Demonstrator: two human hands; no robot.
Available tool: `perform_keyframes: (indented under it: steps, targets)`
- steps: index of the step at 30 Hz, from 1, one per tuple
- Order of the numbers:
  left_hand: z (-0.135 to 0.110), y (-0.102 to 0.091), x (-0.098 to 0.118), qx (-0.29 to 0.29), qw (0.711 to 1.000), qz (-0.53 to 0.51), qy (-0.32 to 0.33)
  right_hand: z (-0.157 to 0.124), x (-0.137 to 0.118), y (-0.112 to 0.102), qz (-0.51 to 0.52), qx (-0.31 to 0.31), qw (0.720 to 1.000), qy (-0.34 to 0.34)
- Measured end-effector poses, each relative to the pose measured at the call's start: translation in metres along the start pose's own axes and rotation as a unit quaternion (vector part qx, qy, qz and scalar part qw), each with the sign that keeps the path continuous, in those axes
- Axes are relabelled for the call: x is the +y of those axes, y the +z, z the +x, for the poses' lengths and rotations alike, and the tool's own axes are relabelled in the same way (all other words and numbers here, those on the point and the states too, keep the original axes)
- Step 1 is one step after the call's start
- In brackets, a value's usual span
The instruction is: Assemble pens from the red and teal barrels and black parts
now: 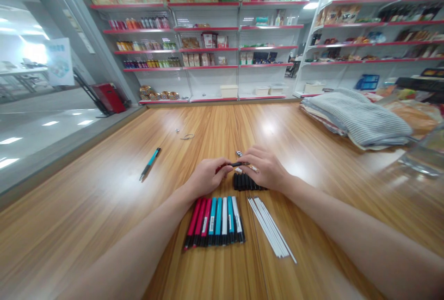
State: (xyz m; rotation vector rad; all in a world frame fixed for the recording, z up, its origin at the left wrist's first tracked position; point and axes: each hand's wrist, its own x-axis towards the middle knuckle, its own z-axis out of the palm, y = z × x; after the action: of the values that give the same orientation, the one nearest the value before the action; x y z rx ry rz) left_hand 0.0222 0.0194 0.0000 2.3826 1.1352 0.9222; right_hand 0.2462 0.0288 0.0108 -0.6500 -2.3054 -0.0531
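Observation:
Both my hands meet over the middle of a wooden table. My left hand pinches the red end of a pen part, and my right hand grips its black end. Under my right hand lies a row of black pen pieces. Nearer to me several red, teal and white pens lie side by side. Beside them on the right is a bundle of thin white refills.
A single teal pen lies apart at the left. Small metal bits sit further back. Folded striped cloths are stacked at the right. Shop shelves with packaged goods line the back wall.

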Motion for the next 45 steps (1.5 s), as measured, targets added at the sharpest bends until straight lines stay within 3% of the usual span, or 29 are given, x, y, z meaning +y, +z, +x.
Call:
perform_keyframes:
  steps: [7, 45]
  targets:
    - [0.0005, 0.0030, -0.0030, 0.022, 0.997, -0.079, -0.013, -0.0014, 0.0031, -0.0011, -0.022, -0.004, 1.000, 0.012]
    - [-0.0014, 0.0028, -0.0049, 0.038, 0.999, -0.016, 0.024, -0.0007, -0.0039, 0.0004, -0.031, -0.024, 0.999, -0.004]
